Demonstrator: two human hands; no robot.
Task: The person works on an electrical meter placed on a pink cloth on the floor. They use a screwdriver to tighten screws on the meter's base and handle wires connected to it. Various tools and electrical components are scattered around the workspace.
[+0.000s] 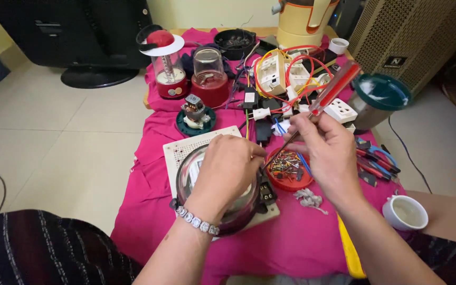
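Under the left hand (227,168) fingers sits a clear dome (191,177) with a dark maroon rim, on a cream perforated board (186,148). The right hand (327,153) fingers pinch a screwdriver (333,88) with a translucent red handle. Just below those fingers is a red lid (290,170) of multicoloured bits. All lie on a magenta cloth (291,237). A silver stone bracelet (196,220) rings the left wrist; beyond the fingertips, red and yellow wires (286,68) loop over white sockets (340,111).

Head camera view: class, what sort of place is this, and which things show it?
Probably a small home appliance-repair spot: a red-handled screwdriver in the right hand, wired switch boards, and a red lid of small parts on a pink cloth.
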